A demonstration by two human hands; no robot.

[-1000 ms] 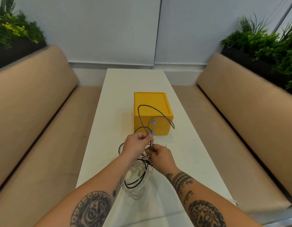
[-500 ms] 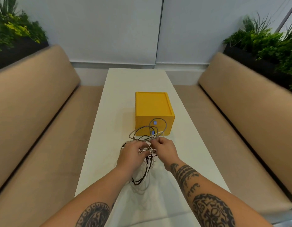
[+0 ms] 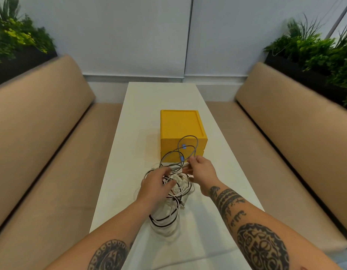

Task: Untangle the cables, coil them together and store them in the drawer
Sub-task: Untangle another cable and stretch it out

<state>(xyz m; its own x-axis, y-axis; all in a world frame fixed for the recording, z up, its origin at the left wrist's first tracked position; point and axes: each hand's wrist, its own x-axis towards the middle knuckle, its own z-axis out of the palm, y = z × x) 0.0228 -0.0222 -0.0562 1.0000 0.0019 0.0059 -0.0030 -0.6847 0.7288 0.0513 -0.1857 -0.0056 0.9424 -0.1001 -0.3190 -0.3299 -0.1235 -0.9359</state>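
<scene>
I see the cables (image 3: 163,219) bunched in a black and white tangle on the white table (image 3: 161,94), near its front end and just in front of the yellow box (image 3: 180,123). My left hand (image 3: 157,184) sits on top of the tangle with its fingers curled into the strands, gripping them. My right hand (image 3: 203,170) is raised just beside it, thumb and fingers pinching a grey cable (image 3: 188,136) that rises in loops in front of the box.

Those loops cross the box front and its two blue knobs (image 3: 184,146), so they lie between me and the drawers, which both look closed. The box stands mid-table, touching nothing but the tabletop. A tan bench (image 3: 42,114) runs along the left side of the table and another tan bench (image 3: 285,114) along the right. Behind each backrest is a dark planter of green plants (image 3: 315,45), and a pale wall (image 3: 129,36) closes the far end.

My left hand and wrist hide the middle of the tangle, so I cannot tell how many cables there are or where they knot. The white strands are hard to follow against the white table. The lower knob is partly covered by the grey loop. Both forearms are cut off at the bottom edge, and the planters at the sides.
</scene>
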